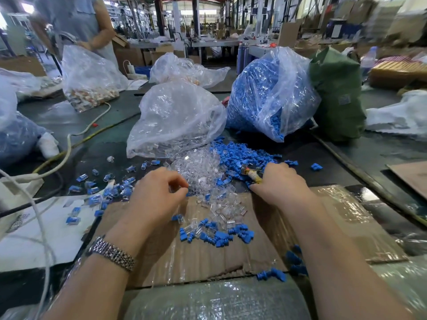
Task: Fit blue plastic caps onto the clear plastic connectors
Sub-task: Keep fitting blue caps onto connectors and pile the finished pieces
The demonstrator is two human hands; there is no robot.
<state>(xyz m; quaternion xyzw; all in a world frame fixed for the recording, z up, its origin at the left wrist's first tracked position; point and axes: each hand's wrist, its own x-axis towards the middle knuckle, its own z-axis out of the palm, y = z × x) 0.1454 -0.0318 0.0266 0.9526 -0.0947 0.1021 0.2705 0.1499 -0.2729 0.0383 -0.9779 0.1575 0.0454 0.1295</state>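
A heap of clear plastic connectors [198,167] lies at the table's middle, spilling onto a cardboard sheet [233,257]. Loose blue caps [240,155] are piled to its right, with more blue caps [219,236] on the cardboard. My left hand [159,192] is curled at the heap's left edge, its fingertips pinching a clear connector. My right hand [279,183] rests at the blue pile and grips a yellowish tool [253,175] with a dark tip. Capped connectors [115,190] lie scattered to the left.
A clear bag of connectors [175,118] and a bag of blue caps [270,93] stand behind the heaps, with a green sack [337,95] to the right. Cables [69,144] cross the left side. A person [76,21] handles another bag at the far left.
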